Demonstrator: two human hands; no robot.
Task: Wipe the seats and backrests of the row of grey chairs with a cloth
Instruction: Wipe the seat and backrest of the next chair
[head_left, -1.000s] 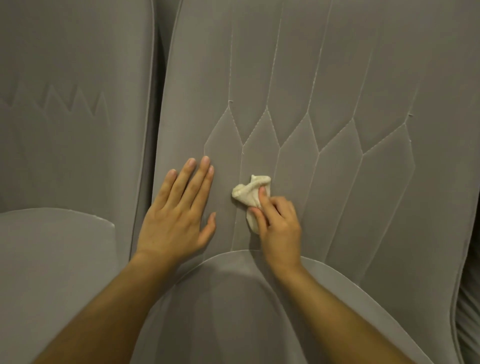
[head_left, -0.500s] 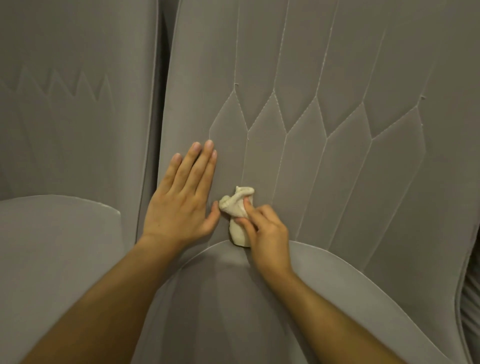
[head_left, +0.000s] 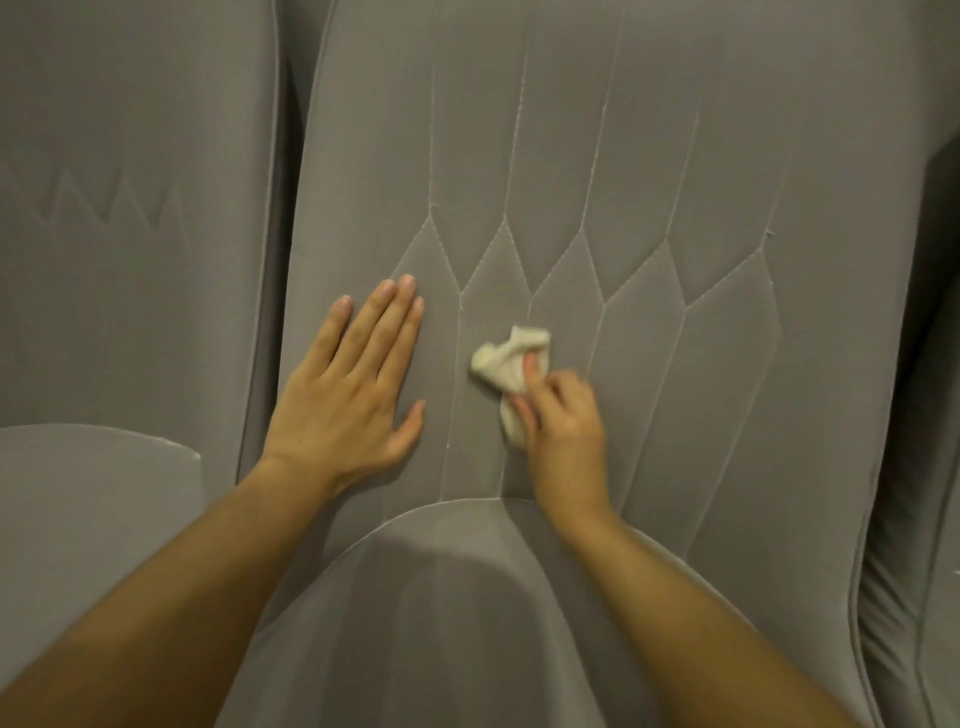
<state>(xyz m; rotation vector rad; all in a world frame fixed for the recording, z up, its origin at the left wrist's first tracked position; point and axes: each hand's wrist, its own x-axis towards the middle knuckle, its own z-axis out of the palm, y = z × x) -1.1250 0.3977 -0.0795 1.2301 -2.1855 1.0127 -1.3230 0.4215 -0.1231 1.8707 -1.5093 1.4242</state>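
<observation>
Backrest with cloth, neighbouring chair beside.

The grey backrest fills the centre of the frame. A crumpled cream cloth and a flat left hand lie against it.

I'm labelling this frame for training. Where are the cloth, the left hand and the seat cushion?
cloth (head_left: 501, 361): head view, its bunched upper part.
left hand (head_left: 345, 397): head view, the back of the hand.
seat cushion (head_left: 441, 608): head view, bare middle of its top.

2 grey chairs; 2 hands; 1 cloth
</observation>
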